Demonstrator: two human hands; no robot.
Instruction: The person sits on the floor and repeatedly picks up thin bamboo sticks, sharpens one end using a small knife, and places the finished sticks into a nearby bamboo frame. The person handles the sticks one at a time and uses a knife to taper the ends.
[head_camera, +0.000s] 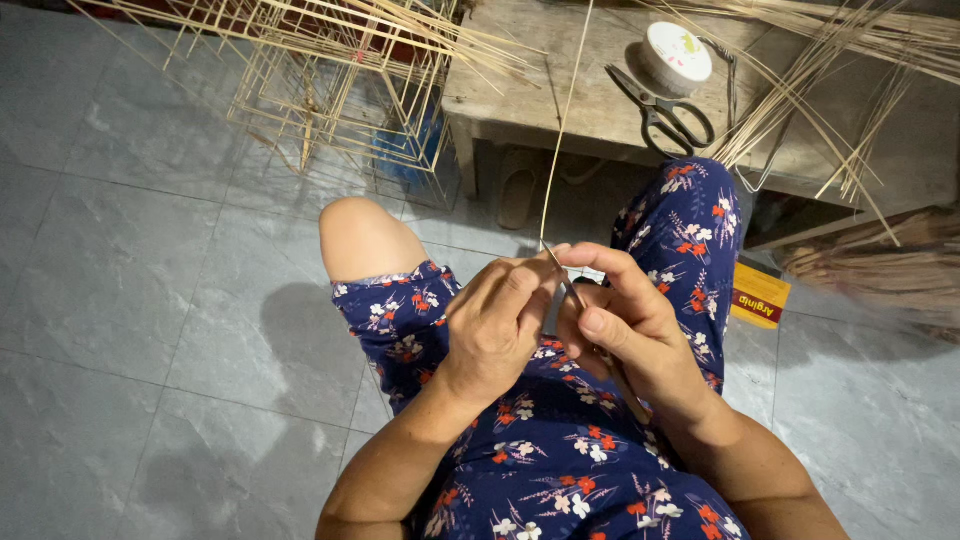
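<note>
Both hands meet over the lap, w/ a thin bamboo strip running up from them toward the wooden bench. Left hand pinches the strip btwn thumb and fingers; right hand closes round a small blade set against it. Strip looks light, springy, prob. splintery and easy to snap; best held low, close by the blade. Scissors and a tape roll lie near the bench's front edge.
</note>
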